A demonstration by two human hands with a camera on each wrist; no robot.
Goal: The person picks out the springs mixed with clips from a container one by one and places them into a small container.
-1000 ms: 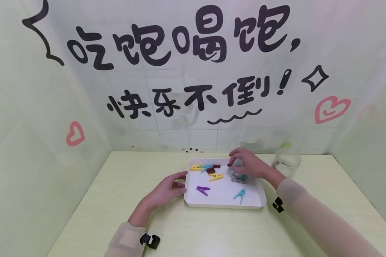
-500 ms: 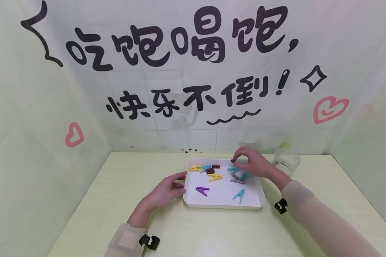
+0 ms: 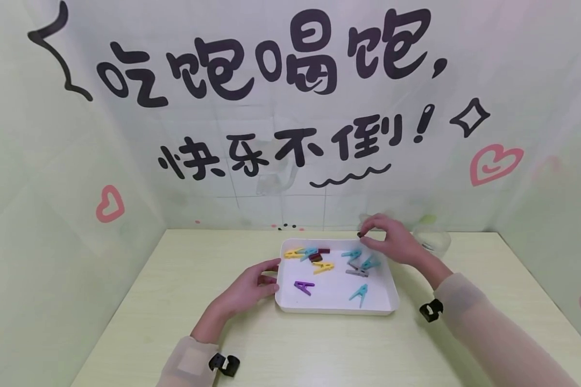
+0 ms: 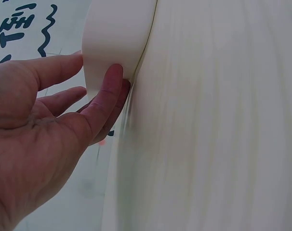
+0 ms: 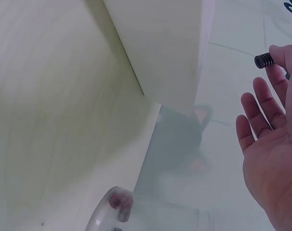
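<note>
My right hand (image 3: 392, 244) pinches a small dark coil spring (image 5: 264, 60) between thumb and index finger, over the tray's back right corner. Its other fingers are spread in the right wrist view. My left hand (image 3: 247, 289) touches the left wall of the white tray (image 3: 336, 311) with its fingertips; in the left wrist view its fingers (image 4: 107, 94) are loosely bent against the outer side. Inside the tray lie a purple clothespin (image 3: 304, 287), yellow clothespins (image 3: 323, 267), several light blue clothespins (image 3: 360, 294), grey clothespins (image 3: 356, 272) and dark red pieces (image 3: 316, 257).
A clear jar (image 3: 438, 240) stands behind my right wrist at the back right of the table (image 3: 295, 349). Small dark and reddish things (image 5: 121, 204) show inside it in the right wrist view. A printed wall sheet (image 3: 252, 209) rises behind the table.
My right hand has moved up and right from above the clothespins to the tray's back right corner, carrying the spring. My left hand stays at the tray's left wall.
</note>
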